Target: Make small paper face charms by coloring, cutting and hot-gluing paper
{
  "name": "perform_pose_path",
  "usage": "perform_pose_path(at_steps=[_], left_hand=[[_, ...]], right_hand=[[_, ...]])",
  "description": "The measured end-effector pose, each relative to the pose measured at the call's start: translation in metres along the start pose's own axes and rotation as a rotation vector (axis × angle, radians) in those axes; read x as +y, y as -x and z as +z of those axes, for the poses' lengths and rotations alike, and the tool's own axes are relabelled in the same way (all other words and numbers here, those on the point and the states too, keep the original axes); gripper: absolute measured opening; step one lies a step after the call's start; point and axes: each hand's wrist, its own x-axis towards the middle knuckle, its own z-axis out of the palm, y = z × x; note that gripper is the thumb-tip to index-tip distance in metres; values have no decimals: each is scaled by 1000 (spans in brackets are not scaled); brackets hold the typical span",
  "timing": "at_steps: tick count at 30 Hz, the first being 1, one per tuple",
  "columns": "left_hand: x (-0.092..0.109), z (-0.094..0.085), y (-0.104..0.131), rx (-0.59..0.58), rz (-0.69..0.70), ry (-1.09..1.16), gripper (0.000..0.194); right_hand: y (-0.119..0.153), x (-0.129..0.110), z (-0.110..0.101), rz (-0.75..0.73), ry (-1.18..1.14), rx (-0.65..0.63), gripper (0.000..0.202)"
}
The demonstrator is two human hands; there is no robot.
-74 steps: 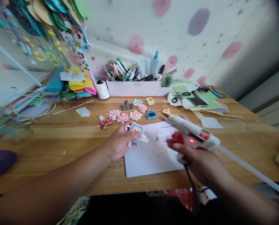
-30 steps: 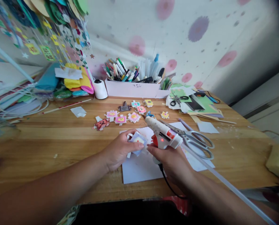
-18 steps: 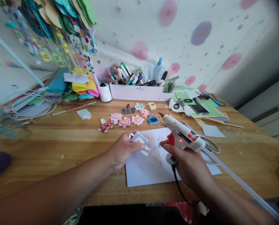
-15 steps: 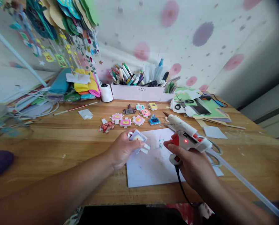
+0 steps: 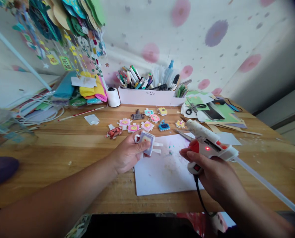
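Observation:
Between the thumb and fingers of my left hand [image 5: 129, 153] is a small purple-and-white paper figure [image 5: 147, 138], with white strips sticking out to its right and a loop on its left. My right hand [image 5: 212, 173] is wrapped round the grip of a white hot glue gun [image 5: 204, 137] with a red trigger and a lit red light. Its nozzle points up and left, and a clear glue stick [image 5: 266, 183] runs out of the back. Below both hands lies a white sheet of paper [image 5: 162, 175] with small scraps and smudges on it.
Several small paper figures [image 5: 147, 125] lie beyond the sheet. Metal tips [image 5: 184, 135] show behind the glue gun. At the back are a pen box [image 5: 149, 96] and a thread spool [image 5: 113, 97]; scissors [image 5: 194, 108] and a phone [image 5: 214, 111] lie right. The gun's black cord [image 5: 200, 195] hangs over the front edge.
My right hand and the glue gun have moved right, uncovering a yellow paper figure and metal tips. My left hand has turned the purple paper figure more upright, its strips now pointing right.

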Motion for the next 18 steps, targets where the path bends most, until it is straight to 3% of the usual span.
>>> perform_pose_path(at_steps=[5,14,18], left_hand=[[5,2,2,0,-7,68,30],[11,-1,5,-176,-51,139,28],[12,-1,6,-177,-10,115,24]], right_hand=[[-3,-2,-11,-5,43,-42,32],[1,2,-18,16,136,-48,39],[10,-11,-24,-124,395,-240,29]])
